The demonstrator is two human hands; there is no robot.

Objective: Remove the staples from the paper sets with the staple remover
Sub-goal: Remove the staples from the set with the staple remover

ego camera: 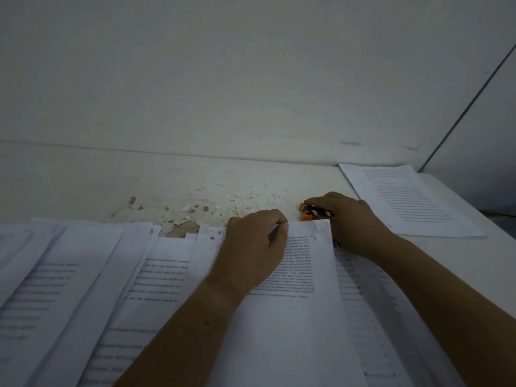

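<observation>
A printed paper set [301,289] lies in front of me on the white table [83,188]. My left hand [251,247] pinches its top edge near the middle, fingers curled over the sheet. My right hand [351,219] grips an orange staple remover [308,212] just beyond the set's top right corner. That corner is crumpled and pocked with small holes. I cannot make out a staple there.
More printed sheets [83,289] overlap across the near left. A separate stack of pages [405,199] lies at the right by the wall. Small paper scraps and pulled staples [240,196] litter the worn tabletop ahead. A wall rises right behind the table.
</observation>
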